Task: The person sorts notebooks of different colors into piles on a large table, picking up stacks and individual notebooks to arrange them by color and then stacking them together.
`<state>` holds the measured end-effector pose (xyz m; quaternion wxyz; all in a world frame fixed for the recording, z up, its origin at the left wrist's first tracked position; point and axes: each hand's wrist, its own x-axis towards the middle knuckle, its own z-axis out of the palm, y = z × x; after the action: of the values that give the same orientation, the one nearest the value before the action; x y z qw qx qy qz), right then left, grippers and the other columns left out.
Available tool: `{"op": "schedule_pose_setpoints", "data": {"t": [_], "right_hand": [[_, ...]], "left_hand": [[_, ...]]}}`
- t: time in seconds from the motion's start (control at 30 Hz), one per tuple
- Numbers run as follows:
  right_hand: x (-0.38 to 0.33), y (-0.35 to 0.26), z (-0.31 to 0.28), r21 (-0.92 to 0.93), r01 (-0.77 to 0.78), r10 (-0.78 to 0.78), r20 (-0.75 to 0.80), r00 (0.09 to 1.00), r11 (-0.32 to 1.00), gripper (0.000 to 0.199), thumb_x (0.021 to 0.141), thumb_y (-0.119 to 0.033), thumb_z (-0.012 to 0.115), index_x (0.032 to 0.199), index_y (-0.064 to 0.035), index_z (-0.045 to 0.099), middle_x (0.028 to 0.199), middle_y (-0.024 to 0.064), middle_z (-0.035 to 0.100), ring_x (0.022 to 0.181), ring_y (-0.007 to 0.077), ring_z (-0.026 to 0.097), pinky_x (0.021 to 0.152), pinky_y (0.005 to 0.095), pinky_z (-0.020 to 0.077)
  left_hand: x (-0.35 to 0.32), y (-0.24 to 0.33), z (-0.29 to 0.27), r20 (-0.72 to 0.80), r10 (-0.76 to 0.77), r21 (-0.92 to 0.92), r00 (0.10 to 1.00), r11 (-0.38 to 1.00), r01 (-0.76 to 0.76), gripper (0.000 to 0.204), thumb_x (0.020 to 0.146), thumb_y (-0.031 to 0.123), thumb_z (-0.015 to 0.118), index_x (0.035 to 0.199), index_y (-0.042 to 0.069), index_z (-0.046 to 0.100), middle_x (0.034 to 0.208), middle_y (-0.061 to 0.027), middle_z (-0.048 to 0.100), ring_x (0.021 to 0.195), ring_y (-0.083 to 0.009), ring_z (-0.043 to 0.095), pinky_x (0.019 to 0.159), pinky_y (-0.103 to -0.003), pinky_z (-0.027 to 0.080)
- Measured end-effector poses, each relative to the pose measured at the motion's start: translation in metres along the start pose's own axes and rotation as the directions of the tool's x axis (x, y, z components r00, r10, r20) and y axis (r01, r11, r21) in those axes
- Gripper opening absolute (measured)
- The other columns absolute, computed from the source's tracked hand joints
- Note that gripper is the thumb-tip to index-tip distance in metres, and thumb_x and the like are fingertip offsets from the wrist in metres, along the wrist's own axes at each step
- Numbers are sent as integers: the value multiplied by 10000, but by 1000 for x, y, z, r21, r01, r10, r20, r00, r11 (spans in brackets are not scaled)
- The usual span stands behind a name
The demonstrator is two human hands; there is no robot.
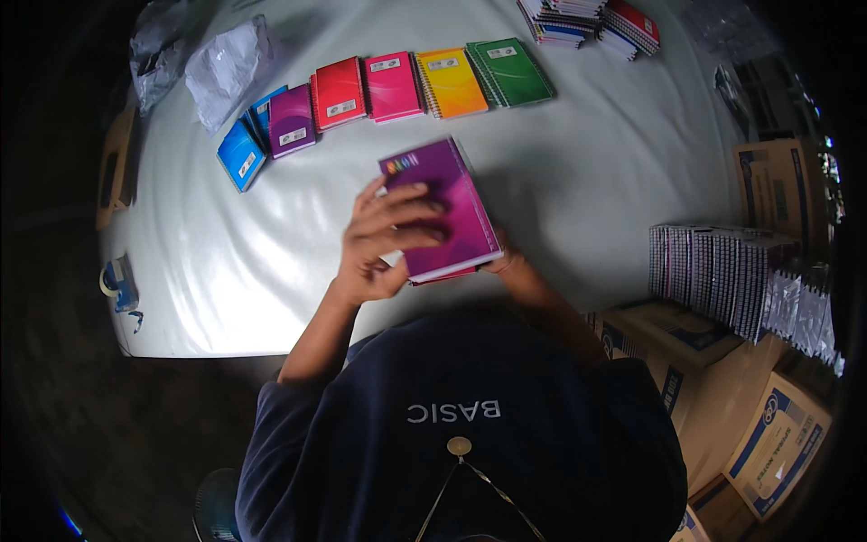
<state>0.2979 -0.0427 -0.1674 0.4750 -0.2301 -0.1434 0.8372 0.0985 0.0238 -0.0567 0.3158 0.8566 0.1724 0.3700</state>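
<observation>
I hold a purple and magenta spiral notebook above the white table, near its front edge. My left hand lies across its cover with fingers spread over the top and the thumb underneath. My right hand supports the notebook's lower right corner from beneath and is mostly hidden by it. A thin red edge shows under the notebook at its lower side. My dark cap fills the lower middle of the view.
A row of notebooks lies across the far table: blue, purple, red, pink, yellow-orange, green. More notebooks are stacked at the far edge. Crumpled plastic wrap sits far left. Cardboard boxes and upright notebooks stand right.
</observation>
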Motion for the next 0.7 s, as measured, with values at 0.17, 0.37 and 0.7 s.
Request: {"op": "schedule_pose_setpoints", "data": {"t": [0.17,0.37,0.7], "right_hand": [[3,-17,3,-126,80,-73,59,996,989,670,828,-393,629,1332,-35,371,1249,115,505,1145,226,504,970,375,415],[2,-30,35,-661,363,-351,158,923,657,752,627,-167,830,1250,-43,427,1135,76,528,1058,180,500,929,310,401],[12,13,-20,-864,464,-616,259,744,197,643,609,-105,833,1147,-60,482,1101,72,572,992,189,580,849,316,476]], "left_hand": [[-29,4,30,308,-131,323,942,946,25,496,733,269,631,1180,63,578,1289,-203,491,1305,-328,367,1094,-489,175],[-42,-18,41,122,-690,-556,713,548,625,856,640,42,745,1341,35,254,1272,-135,414,1205,-233,417,1018,-360,346],[-54,-37,74,-102,-557,-480,824,753,450,567,657,11,716,1159,40,454,1141,-105,552,1063,-234,544,944,-354,413]]}}
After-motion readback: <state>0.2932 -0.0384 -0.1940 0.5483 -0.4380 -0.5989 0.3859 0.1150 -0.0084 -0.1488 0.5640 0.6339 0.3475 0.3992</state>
